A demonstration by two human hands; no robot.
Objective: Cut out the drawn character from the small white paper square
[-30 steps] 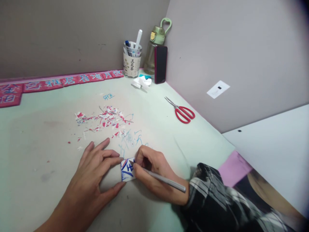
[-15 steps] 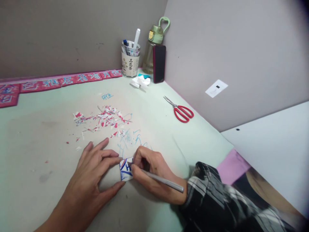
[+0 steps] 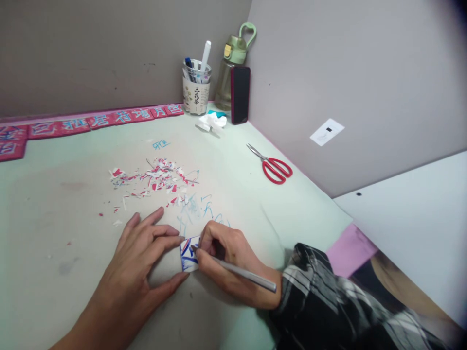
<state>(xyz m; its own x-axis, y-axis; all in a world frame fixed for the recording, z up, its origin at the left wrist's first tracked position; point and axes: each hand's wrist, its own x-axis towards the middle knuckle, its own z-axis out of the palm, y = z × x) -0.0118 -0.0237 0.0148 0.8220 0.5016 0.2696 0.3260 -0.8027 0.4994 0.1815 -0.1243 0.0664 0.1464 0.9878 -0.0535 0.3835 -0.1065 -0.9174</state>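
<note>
A small white carving block with blue strokes and a reddish cut lies flat on the mat. The thumb and index finger of my left hand grip its left corners, while the other fingers spread over the mat. In my right hand is a slim silver craft knife, held like a pen. Its dark tip meets the block's upper part. The block's right side is hidden behind my right fingers.
Red and white shavings lie beyond my hands. Red-handled scissors rest at the right. Along the back stand red character tiles, a pen cup, a green bottle and a phone, with crumpled tissue in front.
The knife tip has shifted slightly left across the block. Both hands keep their grips, and the whole view has moved a little.
</note>
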